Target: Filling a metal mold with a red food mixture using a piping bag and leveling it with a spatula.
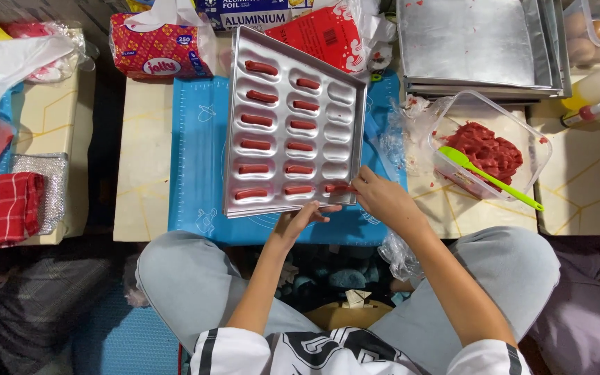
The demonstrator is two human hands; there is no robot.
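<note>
Steadying the silver metal finger-mould tray by its near edge, your left hand lies flat, fingers loose—your right hand pinches a red dough strip into the nearest right-column hollow.

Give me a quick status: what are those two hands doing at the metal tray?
Right hand pinching a red dough strip into the near cavity of the mould tray. Left hand steadying the tray's near edge. Nothing blocking; tub of red dough sits beside.
</note>
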